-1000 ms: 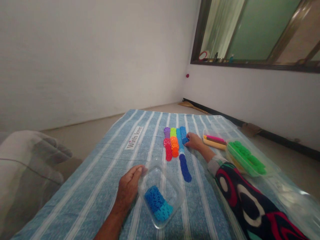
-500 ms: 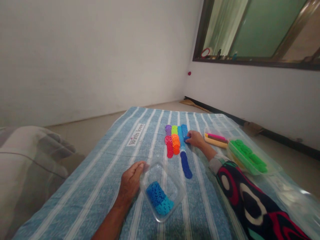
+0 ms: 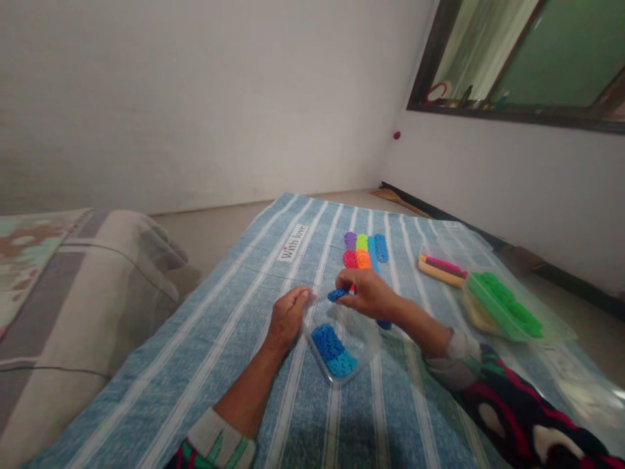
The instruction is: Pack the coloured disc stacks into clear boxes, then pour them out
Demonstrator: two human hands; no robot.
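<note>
My left hand (image 3: 288,320) grips the left rim of a clear plastic container (image 3: 367,333), thumb on top. Inside it, a row of blue discs (image 3: 326,340) lies beside light blue discs (image 3: 344,365). Over the container's far side, my right hand (image 3: 370,294) pinches a short stack of blue discs (image 3: 336,295). Beyond that hand, rows of small discs lie on the cloth: purple (image 3: 350,241), lime (image 3: 362,242), red (image 3: 350,259), orange (image 3: 363,259), light blue (image 3: 372,246) and blue (image 3: 381,247). My right hand mostly hides a dark blue row (image 3: 384,324).
A blue striped cloth (image 3: 234,345) covers the surface. To the right stand a clear box with green discs (image 3: 508,303) and another with pink, brown and yellow rows (image 3: 442,270). A draped piece of furniture (image 3: 122,280) is at the left, walls behind.
My right hand has lifted blue discs from the near end of the blue row and brought them left and nearer, over the container. My left hand still holds the rim. The view has shifted.
</note>
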